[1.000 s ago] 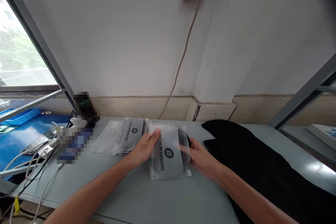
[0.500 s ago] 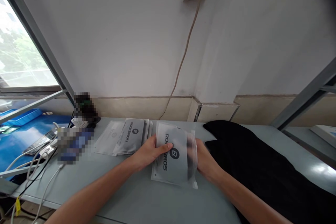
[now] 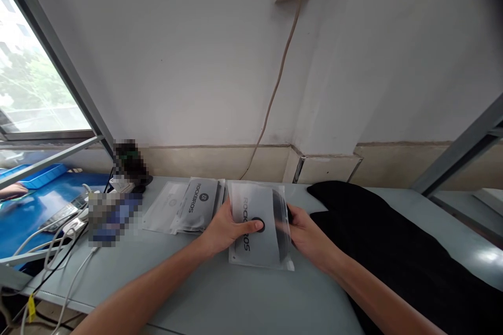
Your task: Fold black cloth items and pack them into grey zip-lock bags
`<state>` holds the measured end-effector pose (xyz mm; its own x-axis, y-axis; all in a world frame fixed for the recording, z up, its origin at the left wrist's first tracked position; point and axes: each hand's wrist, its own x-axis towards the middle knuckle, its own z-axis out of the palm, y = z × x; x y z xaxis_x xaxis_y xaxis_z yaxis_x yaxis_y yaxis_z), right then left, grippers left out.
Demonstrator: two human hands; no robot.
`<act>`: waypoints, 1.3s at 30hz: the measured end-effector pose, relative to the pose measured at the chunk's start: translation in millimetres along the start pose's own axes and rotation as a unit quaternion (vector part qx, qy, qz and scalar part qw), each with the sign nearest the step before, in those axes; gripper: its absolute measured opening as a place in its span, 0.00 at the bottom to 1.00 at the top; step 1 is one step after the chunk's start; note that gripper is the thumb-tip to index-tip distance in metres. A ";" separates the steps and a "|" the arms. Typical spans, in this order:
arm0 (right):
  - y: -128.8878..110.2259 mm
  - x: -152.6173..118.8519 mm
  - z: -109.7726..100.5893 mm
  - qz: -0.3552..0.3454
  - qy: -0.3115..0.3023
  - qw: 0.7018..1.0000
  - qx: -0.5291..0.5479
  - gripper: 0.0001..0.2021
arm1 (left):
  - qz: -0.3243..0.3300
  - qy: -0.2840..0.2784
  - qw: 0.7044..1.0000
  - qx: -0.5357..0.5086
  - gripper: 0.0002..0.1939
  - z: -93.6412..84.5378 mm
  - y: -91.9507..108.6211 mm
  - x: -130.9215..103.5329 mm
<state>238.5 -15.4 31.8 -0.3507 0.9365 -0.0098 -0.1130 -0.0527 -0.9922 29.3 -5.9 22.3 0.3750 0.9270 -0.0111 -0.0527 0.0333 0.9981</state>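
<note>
A frosted plastic zip bag [image 3: 257,248] printed ROCKBROS is held above the table, with dark folded fabric [image 3: 280,220] showing through its clear right end. My left hand [image 3: 226,227] grips the bag's left side, thumb across the printed front and fingers behind. At the right end, my right hand [image 3: 310,235] has closed fingers on the dark fabric at the bag's edge. Its fingertips show blurred through the plastic, and I cannot tell how far inside they reach. Left of the bag lies a stack of similar printed bags [image 3: 196,209], with a paler bag [image 3: 163,207] beside it.
Black cloth [image 3: 377,241] is spread over the table's right side. Pixelated items [image 3: 118,214] and white cables [image 3: 70,230] lie at the left. Beyond the metal frame, another person's hand [image 3: 13,191] is near a blue tray [image 3: 43,175]. A cord [image 3: 281,73] hangs down the wall.
The held bag's right edge has shifted slightly left and my right hand has turned, showing more of its fingers. Another person's hand has appeared at the far left.
</note>
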 end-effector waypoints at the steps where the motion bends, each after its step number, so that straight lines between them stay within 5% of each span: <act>1: 1.0 0.3 0.1 0.000 -0.010 1.000 -0.007 0.15 | 0.000 -0.011 1.000 -0.001 0.34 0.1 -0.8 -0.4; 10: 6.9 1.0 -6.4 -0.092 0.030 0.975 -0.201 0.08 | -0.042 -0.043 0.998 0.030 0.29 0.1 1.7 -3.4; 13: 5.0 0.6 -5.6 -0.073 -0.001 0.987 -0.144 0.07 | -0.041 -0.024 0.999 0.019 0.28 -0.1 0.1 -2.0; 17: 4.8 1.3 -5.0 -0.004 -0.035 0.999 0.036 0.22 | -0.024 0.067 0.997 -0.019 0.26 -0.6 -0.3 0.8; 23: 6.5 5.4 -8.2 -0.003 0.022 0.998 0.066 0.23 | 0.016 0.143 0.989 -0.023 0.27 0.4 3.2 0.8; 27: 6.3 5.1 -10.6 0.039 -0.069 0.997 0.017 0.23 | 0.034 0.114 0.993 -0.004 0.29 2.6 2.6 -1.1; 35: 19.9 -0.3 -9.8 0.010 -0.080 0.996 -0.036 0.28 | 0.001 0.012 1.000 -0.023 0.29 6.8 -1.3 -6.9; 39: 27.2 4.3 -5.4 -0.063 0.018 0.996 -0.060 0.28 | 0.003 -0.007 1.000 -0.023 0.31 7.2 -0.5 -8.0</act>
<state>238.9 -11.0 4.2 -0.3077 0.9447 0.1133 -0.0421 0.1054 -0.9935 33.0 -16.0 22.4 0.3865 0.9223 -0.0037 -0.0982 0.0451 0.9941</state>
